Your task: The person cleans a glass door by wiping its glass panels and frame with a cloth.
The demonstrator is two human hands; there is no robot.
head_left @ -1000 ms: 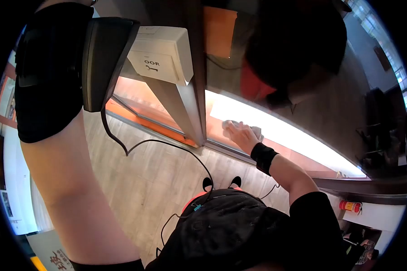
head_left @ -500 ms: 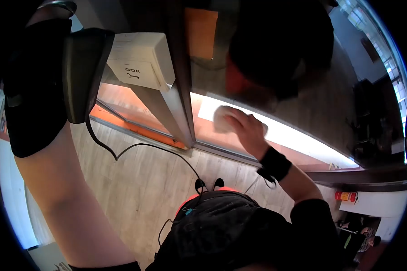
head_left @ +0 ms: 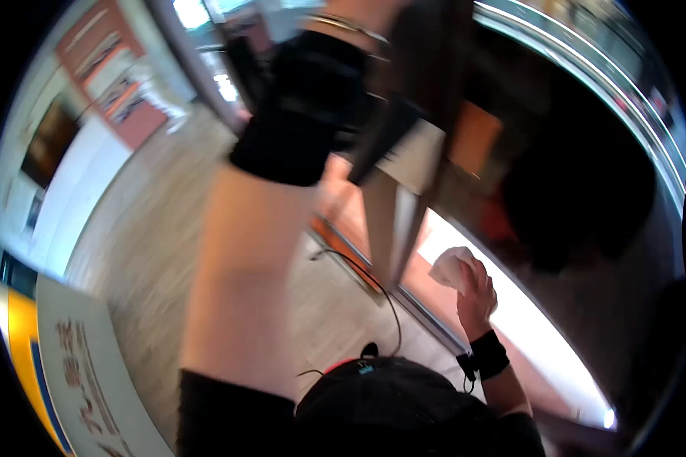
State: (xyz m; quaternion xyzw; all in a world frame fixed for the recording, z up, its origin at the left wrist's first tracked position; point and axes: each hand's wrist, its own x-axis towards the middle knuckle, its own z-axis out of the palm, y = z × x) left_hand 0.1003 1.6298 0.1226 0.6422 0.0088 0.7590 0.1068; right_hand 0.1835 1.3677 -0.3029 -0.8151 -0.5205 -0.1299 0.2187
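My right hand (head_left: pixel 476 295) is closed around a crumpled white cloth (head_left: pixel 451 270), or possibly a paper wad. It is at the lower part of a dark, reflective glass panel (head_left: pixel 472 194), beside a bright white strip. From this angle I cannot tell whether the cloth touches the glass. My left arm stretches up through the middle, with a black band and a bracelet at the wrist. Only the base of my left hand (head_left: pixel 367 11) shows at the top edge, its fingers out of frame. A pale box (head_left: pixel 413 160) with printing is fixed to the frame post beside the glass.
A black cable (head_left: pixel 396 312) hangs down near my body. Wooden floor (head_left: pixel 160 251) spreads to the left, with a grey lettered board (head_left: pixel 84 365) at lower left. White cabinets (head_left: pixel 91 175) and a shelf stand farther back. A dark post (head_left: pixel 434 122) rises beside the panel.
My view has swung left, so the box and glass sit farther right and the room at left shows. My left arm now crosses the middle. My right hand still holds the cloth.
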